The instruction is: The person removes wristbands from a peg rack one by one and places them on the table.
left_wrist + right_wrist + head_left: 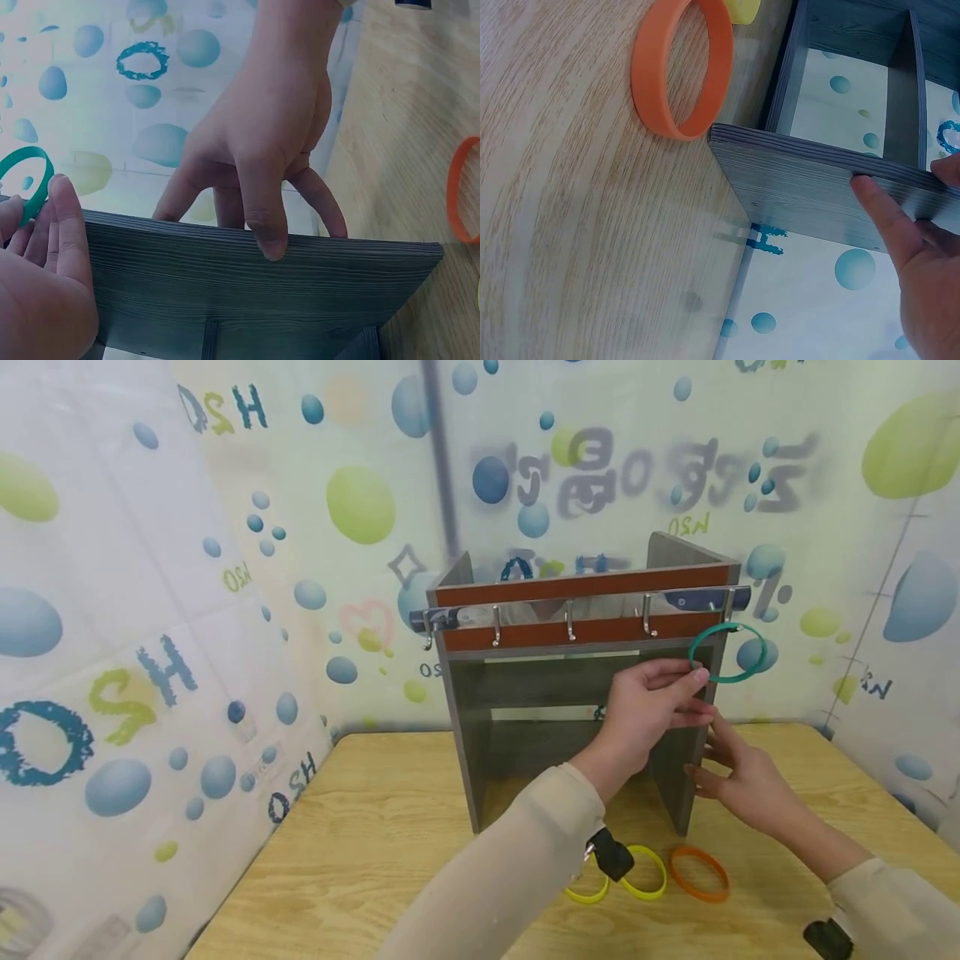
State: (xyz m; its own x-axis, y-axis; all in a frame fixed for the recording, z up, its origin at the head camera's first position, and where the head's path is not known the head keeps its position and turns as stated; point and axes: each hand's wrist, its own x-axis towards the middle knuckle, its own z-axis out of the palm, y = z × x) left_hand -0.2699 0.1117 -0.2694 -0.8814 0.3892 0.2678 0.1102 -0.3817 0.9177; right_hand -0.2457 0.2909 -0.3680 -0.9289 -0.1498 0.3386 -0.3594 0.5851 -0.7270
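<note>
A green wristband (764, 653) is pinched between the thumb and fingers of my left hand (637, 714). The band is at the rightmost metal hook (729, 603) of a grey wooden rack (551, 683); whether the hook passes through it, I cannot tell. My right hand (750, 785) grips the rack's right side panel (802, 180). In the left wrist view, that hand's thumb lies on the panel's inner face and its other fingers go behind the edge. The other hooks along the metal rail carry nothing.
On the wooden table (360, 852), in front of the rack, lie an orange wristband (703, 896) and two yellow wristbands, one (647, 894) next to the orange band, the other (588, 898) partly behind my left sleeve. A patterned curtain (300, 568) surrounds the table.
</note>
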